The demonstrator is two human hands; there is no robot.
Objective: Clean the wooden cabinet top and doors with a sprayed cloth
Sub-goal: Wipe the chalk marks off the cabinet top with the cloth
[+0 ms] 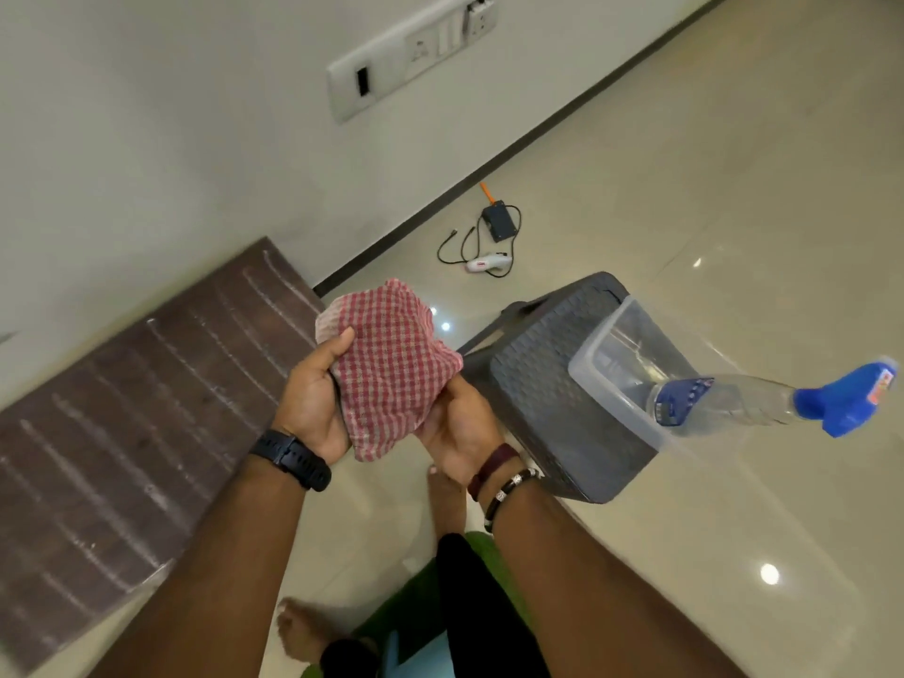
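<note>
A red-and-white checked cloth [391,364] is bunched between both my hands, in the middle of the view. My left hand [313,398] grips its left side with the thumb on top. My right hand [455,428] cups it from below on the right. The dark wooden cabinet top [122,423] lies to the left, against the wall, with pale wet streaks across it. A clear spray bottle [734,398] with a blue trigger head leans in a clear plastic tub [587,379] on the right.
The tub stands on a dark grey woven-pattern stool [553,408]. A black box with cables [499,222] and a white tool [484,265] lie on the tiled floor by the wall. A switch panel [406,56] is on the wall. My bare feet stand below.
</note>
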